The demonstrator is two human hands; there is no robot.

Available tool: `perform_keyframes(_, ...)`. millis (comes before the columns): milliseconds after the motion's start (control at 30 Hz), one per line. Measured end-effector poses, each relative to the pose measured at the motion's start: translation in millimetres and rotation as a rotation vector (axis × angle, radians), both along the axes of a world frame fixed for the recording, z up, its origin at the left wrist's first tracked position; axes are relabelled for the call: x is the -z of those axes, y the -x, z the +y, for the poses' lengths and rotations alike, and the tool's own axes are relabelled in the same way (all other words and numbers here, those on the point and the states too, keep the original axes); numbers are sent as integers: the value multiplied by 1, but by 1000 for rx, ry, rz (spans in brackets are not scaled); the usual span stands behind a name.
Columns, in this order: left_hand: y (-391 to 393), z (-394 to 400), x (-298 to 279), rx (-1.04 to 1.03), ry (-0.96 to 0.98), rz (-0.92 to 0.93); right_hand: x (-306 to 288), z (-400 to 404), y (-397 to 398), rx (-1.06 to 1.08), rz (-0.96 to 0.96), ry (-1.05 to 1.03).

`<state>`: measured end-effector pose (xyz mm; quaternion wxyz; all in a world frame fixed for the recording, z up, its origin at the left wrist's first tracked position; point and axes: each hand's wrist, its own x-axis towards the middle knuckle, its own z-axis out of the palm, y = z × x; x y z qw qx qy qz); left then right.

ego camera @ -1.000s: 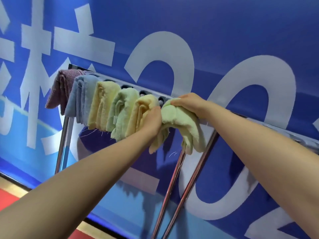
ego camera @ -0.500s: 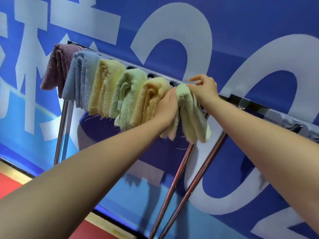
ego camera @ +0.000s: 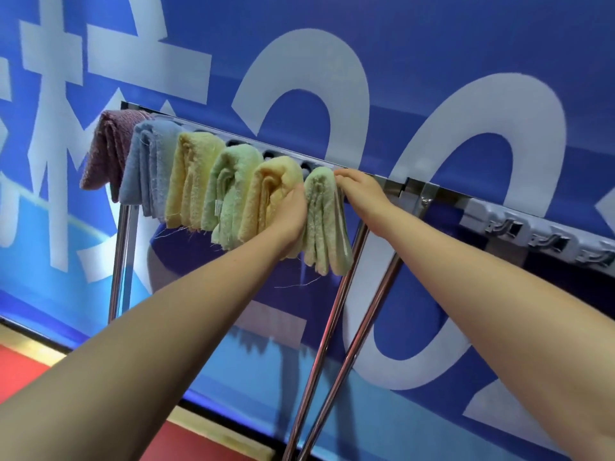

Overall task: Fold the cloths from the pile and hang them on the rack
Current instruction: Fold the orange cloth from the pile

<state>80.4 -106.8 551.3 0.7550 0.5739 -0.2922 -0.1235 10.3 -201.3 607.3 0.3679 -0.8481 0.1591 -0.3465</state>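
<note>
I am at the hanging step: the pale green cloth [ego camera: 324, 217] hangs sixth on the rack [ego camera: 392, 186]. My left hand [ego camera: 291, 214] presses it flat-fingered; my right hand [ego camera: 361, 189] pinches its top. Next, I think, release and fetch another.

Seemingly "20" on blue banner [ego camera: 432, 61].

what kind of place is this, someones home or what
Probably not a home: more likely an event or exhibition hall. A big blue printed banner with huge white numerals and characters fills the background, a red floor runs below it, and a freestanding metal rack holds folded cloths.
</note>
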Motion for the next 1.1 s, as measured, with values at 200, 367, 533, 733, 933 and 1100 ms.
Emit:
perform_keyframes(200,18,27,32,-213,-143,-175,34,26,35,125,-203,-186)
perform_keyframes(367,48,47,75,-248,-109,-71,97,51,67,154,-221,-553)
perform_keyframes(533,85,65,151,-87,-258,-3,186,64,103,230,-230,-912)
perform_keyframes(733,116,72,259,29,-495,74,319,75,144,367,-22,-911)
perform_keyframes(933,133,63,372,290,-774,119,450,78,180,489,196,-961)
perform_keyframes(1100,145,62,458,422,-1006,311,528,71,217,604,448,-1034)
